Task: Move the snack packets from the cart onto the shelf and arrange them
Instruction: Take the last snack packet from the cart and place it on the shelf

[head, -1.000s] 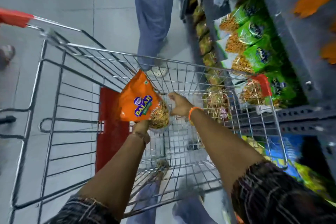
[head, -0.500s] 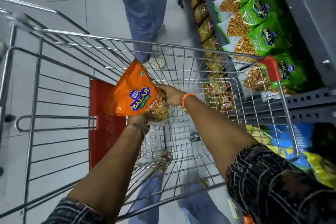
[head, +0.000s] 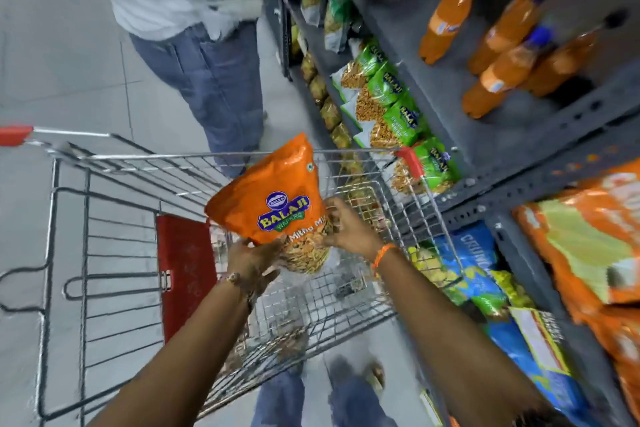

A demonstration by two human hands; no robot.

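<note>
An orange Balaji snack packet [head: 273,198] with a clear window of mix is held upright above the wire cart [head: 104,253]. My left hand [head: 252,260] grips its bottom edge from below. My right hand [head: 349,229], with an orange thread at the wrist, holds its lower right side. The grey shelf [head: 485,149] runs along the right, with green Balaji packets [head: 391,111] standing in a row on it.
A person in jeans [head: 221,87] stands just beyond the cart's far end. Orange soda bottles [head: 505,59] lie on an upper shelf. Blue packets [head: 485,270] and orange packets [head: 588,243] fill lower shelves at right. A red flap [head: 187,274] sits in the cart.
The packet has risen higher out of the cart and nearer to me, both hands still on it. The view has tilted up, showing the upper shelf with bottles.
</note>
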